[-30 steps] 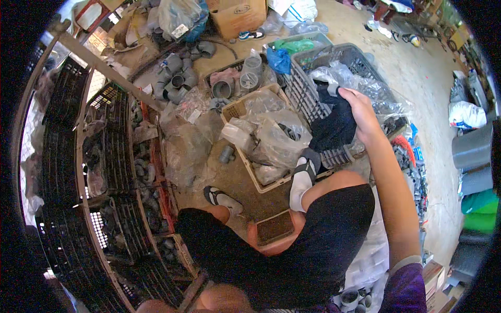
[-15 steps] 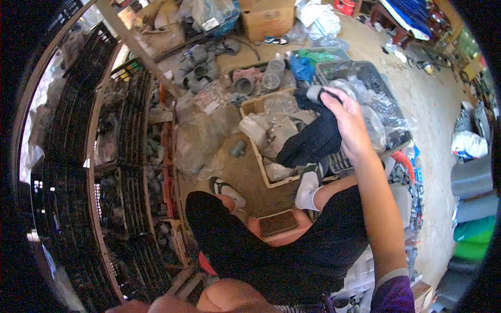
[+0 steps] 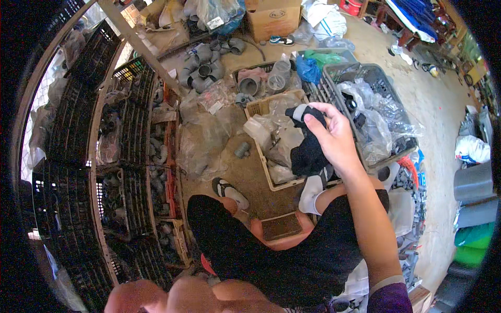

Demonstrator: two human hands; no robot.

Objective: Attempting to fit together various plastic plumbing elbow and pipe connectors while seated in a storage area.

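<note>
Fingers of right hand [image 3: 334, 136] pinch black cloth [image 3: 309, 151] over tan crate [image 3: 271, 180].

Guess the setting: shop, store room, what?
Likely a plumbing-parts store room or sorting yard: grey pipe fittings heaped on the floor, black crates stacked on racks, and clear bags filling a grey basket. The right hand holds a black bag.

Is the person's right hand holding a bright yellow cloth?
No, the right hand grips a black cloth with a white edge, lifted above the tan plastic crate of clear bags.
</note>
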